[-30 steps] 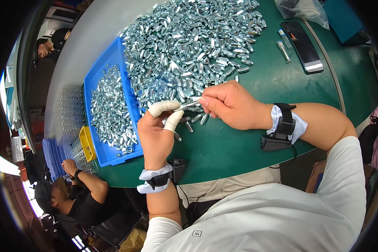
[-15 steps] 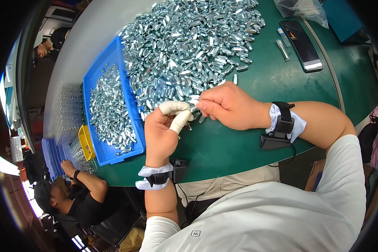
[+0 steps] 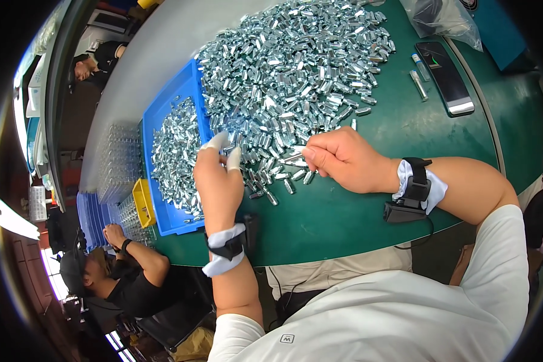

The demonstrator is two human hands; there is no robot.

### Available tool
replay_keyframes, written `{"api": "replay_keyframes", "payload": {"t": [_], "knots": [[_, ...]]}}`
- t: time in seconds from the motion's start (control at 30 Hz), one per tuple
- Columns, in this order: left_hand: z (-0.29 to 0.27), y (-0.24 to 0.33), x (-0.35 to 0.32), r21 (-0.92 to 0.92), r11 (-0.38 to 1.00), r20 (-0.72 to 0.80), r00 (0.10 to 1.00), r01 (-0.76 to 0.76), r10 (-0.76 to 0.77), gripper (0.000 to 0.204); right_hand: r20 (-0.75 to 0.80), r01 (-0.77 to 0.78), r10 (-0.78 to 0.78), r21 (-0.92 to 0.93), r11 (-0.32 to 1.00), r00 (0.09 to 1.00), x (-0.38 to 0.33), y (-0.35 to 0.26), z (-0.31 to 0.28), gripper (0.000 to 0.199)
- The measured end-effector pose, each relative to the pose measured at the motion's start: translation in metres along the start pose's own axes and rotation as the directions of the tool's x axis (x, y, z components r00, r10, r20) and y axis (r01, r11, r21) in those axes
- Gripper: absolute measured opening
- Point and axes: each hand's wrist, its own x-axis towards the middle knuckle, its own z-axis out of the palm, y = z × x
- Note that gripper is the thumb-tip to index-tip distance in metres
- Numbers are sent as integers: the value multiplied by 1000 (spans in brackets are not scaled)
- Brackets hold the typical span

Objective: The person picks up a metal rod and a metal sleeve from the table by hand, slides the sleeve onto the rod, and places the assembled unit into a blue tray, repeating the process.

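A big heap of small silver metal sleeves (image 3: 295, 72) covers the green table (image 3: 356, 211). My right hand (image 3: 338, 160) rests at the heap's near edge, its fingertips pinched on a thin silver metal part (image 3: 292, 158). My left hand (image 3: 219, 181), with white cots on two fingertips, hovers over the edge of the blue tray (image 3: 172, 223); its fingers are spread and nothing shows in them. The tray holds more of the same silver parts (image 3: 175, 157). Both wrists carry a black strap over white cloth.
A dark phone (image 3: 445, 77) and two small tubes (image 3: 417, 84) lie at the far right, with a clear plastic bag (image 3: 440, 17) behind them. A yellow bin (image 3: 142, 202) and clear trays (image 3: 117, 160) sit left of the blue tray. A person in black (image 3: 127, 271) sits lower left, another (image 3: 93, 63) upper left.
My left hand has drawn away from my right hand toward the blue tray and opened its fingers. My right hand stays put, still pinching a part.
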Motion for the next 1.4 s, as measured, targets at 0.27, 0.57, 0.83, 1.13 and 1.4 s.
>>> {"api": "replay_keyframes", "payload": {"t": [0.27, 0.57, 0.83, 1.13, 1.4], "knots": [[15, -11, 19, 457, 853, 135, 968, -251, 212, 24, -8, -48, 49, 72, 996, 999, 0, -4, 0, 35], [7, 6, 10, 49, 999, 115, 993, -14, 9, 17, -21, -39, 41, 78, 996, 999, 0, -1, -1, 35], [17, 38, -20, -564, 820, 324, 938, 91, 119, 20, -64, -63, 73, 144, 988, 995, -2, -5, 1, 35], [25, 29, -28, -592, 801, 315, 941, 89, 128, 19, -45, -31, 32, 22, 999, 998, -1, -4, 0, 33], [20, 36, -34, -502, 834, 374, 927, 229, -29, 14, -40, -32, 32, 5, 999, 999, -1, -1, 2, 31]]}}
